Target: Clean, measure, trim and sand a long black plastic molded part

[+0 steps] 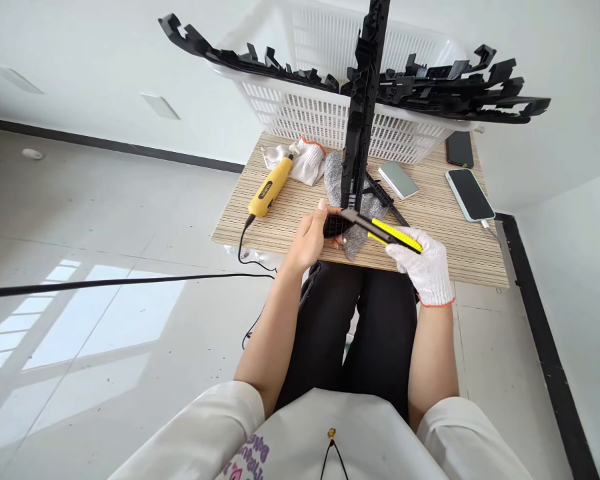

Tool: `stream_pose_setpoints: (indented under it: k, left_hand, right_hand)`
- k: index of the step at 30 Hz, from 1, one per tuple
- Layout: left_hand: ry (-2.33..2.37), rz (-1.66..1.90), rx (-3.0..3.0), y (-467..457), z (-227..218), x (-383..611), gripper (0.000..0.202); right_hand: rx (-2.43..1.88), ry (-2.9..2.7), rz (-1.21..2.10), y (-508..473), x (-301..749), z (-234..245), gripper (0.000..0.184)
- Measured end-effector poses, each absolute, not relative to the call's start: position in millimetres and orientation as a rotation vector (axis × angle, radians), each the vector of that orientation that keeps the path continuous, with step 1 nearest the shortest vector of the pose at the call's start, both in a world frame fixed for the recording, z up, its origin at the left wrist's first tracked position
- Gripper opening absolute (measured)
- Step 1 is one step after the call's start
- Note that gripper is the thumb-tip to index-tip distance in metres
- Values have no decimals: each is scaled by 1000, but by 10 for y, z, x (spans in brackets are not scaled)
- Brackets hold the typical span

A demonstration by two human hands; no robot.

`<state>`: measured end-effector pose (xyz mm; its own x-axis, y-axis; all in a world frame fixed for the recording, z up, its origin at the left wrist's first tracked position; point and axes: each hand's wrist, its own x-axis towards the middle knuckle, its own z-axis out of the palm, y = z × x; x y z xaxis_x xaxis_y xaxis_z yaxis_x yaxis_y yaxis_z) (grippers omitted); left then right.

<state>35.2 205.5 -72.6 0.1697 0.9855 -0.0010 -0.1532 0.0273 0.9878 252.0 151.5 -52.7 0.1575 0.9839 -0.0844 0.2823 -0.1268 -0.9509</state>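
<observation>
My bare left hand (313,237) is closed round the near end of a long black plastic strip (363,100) that stands up and away over the table. My right hand (424,263), in a white knit glove, grips a yellow and black utility knife (387,231). The knife's tip lies against the strip's near end, just right of my left thumb. A grey glove or cloth (336,177) lies under the strip on the small striped wooden table (300,220).
A white slatted basket (325,117) at the table's back holds several long black plastic strips (450,90). On the table lie a yellow corded rotary tool (271,187), white gloves (307,160), a grey power bank (399,179) and two phones (469,193). A black cable (105,283) crosses the floor at left.
</observation>
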Motion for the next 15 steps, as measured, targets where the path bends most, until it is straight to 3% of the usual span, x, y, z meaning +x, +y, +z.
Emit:
stream_pose_setpoints:
  k: [15]
  left_hand:
    - [987, 1132, 1216, 2041, -711, 347, 67]
  right_hand:
    - [-1559, -1284, 1066, 1521, 2524, -547, 45]
